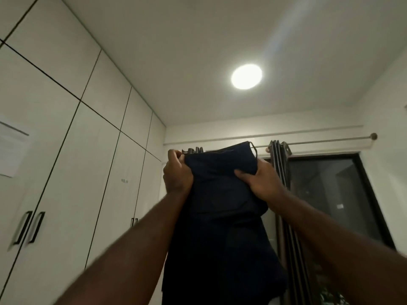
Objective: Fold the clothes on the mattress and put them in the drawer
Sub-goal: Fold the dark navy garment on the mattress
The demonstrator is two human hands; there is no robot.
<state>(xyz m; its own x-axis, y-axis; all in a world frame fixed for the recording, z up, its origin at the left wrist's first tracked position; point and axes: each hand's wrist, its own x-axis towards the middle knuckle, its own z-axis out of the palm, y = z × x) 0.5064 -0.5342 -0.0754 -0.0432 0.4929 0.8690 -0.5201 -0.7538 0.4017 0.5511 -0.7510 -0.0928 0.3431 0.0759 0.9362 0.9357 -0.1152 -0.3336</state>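
I had both arms raised, and the camera looked up toward the ceiling. The dark navy garment (220, 216) hung in the air between the two hands, held up by its top edge, with the rest falling straight down past the bottom of the view. I could not tell what kind of garment it was. A thin cord loop (253, 148) stood out at its upper right corner.

The left hand (177, 172) had its fingers curled round the garment's top left corner and pinched the cloth there. The right hand (262, 181) gripped the upper right side, with the thumb laid across the front of the fabric and the fingers behind it.

On the left stood a tall white wardrobe (72, 137) with black handles (28, 227) and a sheet of paper (12, 148) stuck to one door. A round ceiling light (246, 76) glowed above. Behind the garment ran a curtain rod (319, 142), with a dark curtain (280, 164) bunched on it beside a dark window (334, 194).
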